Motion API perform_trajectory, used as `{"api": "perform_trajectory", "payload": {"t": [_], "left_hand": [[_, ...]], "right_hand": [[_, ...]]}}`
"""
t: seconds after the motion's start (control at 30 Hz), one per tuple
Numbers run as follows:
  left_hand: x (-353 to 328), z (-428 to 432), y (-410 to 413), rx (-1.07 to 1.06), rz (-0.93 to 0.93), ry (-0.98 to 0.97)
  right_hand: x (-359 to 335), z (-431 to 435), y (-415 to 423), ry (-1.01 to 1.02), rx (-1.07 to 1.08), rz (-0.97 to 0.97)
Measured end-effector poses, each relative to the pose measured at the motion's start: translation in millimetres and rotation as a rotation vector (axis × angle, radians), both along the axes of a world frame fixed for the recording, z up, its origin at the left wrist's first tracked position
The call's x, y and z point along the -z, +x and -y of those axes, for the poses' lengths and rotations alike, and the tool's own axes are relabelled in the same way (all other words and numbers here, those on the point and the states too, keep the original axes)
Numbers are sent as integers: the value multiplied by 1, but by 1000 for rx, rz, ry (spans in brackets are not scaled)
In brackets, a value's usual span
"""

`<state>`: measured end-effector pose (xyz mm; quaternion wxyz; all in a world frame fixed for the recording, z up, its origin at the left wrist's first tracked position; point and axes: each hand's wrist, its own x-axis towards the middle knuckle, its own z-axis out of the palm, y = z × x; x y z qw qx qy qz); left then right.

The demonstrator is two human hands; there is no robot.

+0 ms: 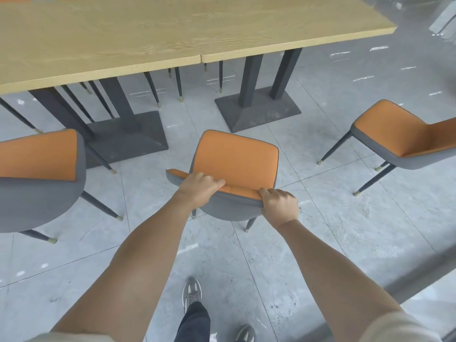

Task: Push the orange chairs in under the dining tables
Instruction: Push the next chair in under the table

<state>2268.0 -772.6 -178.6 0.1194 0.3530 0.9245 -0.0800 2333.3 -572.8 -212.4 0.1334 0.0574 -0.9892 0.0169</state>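
Two bare forearms point(153, 255) reach forward from pale sleeves point(399, 327) above a grey shoe point(192, 293). Both hands are clamped on the backrest of the middle chair point(234, 159). The left hand point(199, 187) curls over the top edge toward its left end. The right hand point(280, 206) grips the right corner, fingers folded over the orange face.

The chair has an orange seat and inner back, a grey outer shell edged in dark piping, and thin dark legs ending in brass-coloured tips. It stands on the grey tiled floor point(333, 230), facing the table and well short of its edge, roughly in line with the seam where two pale wood-grain table tops point(123, 45) meet. Dark pedestal bases point(259, 109) sit to either side ahead of it.

A matching left chair point(42, 156) stands near the left base, its seat also out from under the top. A right chair point(389, 129) sits apart beyond the table's end, turned at an angle. Legs of further chairs point(179, 82) show beneath the table.
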Motion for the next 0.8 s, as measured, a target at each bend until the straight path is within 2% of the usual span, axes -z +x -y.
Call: {"api": "perform_trajectory", "payload": {"t": [0.4, 0.8], "left_hand": [[-7, 4, -12, -72, 26, -13], [-6, 63, -51, -288, 24, -76]], "right_hand": [[0, 1, -29, -15, -28, 2], [4, 54, -114, -37, -265, -57]]}}
